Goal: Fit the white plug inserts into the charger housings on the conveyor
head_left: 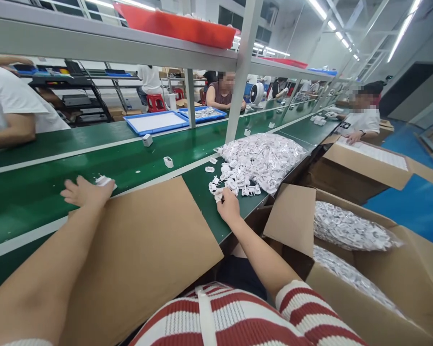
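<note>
My left hand [88, 192] reaches over the green conveyor belt with its fingers spread. Just beyond its thumb is a white plug housing [104, 180] with thin pins; whether the thumb touches it I cannot tell. My right hand [229, 205] is closed in a pinch on a small white plastic plug part [218, 194], at the near edge of a loose heap of similar parts [234, 179]. Behind that heap lies a clear plastic bag [263, 156] full of white parts. A flat cardboard sheet [147, 245] lies between my arms.
White housings [168, 162] stand apart along the belt [130, 168]. An open carton [414, 250] holding bagged parts stands at my right. A metal post [240, 77] and a shelf with a red tray [176, 25] rise ahead. Co-workers sit across and farther along the line.
</note>
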`<move>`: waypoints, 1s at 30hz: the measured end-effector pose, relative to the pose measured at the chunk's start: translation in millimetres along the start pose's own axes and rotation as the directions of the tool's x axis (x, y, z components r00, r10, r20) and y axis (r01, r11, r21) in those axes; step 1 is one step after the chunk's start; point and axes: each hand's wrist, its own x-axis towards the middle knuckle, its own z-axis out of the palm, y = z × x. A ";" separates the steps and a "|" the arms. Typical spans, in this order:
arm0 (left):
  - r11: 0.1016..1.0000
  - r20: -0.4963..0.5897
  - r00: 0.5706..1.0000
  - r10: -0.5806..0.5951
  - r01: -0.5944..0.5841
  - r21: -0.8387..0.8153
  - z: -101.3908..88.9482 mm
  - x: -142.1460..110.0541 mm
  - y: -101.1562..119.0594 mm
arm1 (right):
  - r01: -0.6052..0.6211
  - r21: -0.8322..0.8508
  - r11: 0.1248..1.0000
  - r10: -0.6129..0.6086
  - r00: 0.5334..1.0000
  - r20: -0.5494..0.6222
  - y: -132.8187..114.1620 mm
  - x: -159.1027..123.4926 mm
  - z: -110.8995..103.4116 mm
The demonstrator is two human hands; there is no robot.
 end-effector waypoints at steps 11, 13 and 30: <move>0.754 0.273 0.748 0.605 -0.648 0.103 53.6 -0.8 111.0 | 0.074 0.181 0.981 -0.062 0.996 -0.068 3.2 3.5 3.5; 0.730 0.375 0.719 0.586 -0.669 0.141 67.7 12.0 123.1 | 0.050 0.206 0.977 -0.034 0.996 -0.081 2.6 3.7 1.2; 0.853 0.513 0.683 0.520 -0.443 -0.276 4.6 -157.7 86.9 | -0.335 0.902 0.271 0.328 0.913 0.241 -26.5 -0.9 -16.4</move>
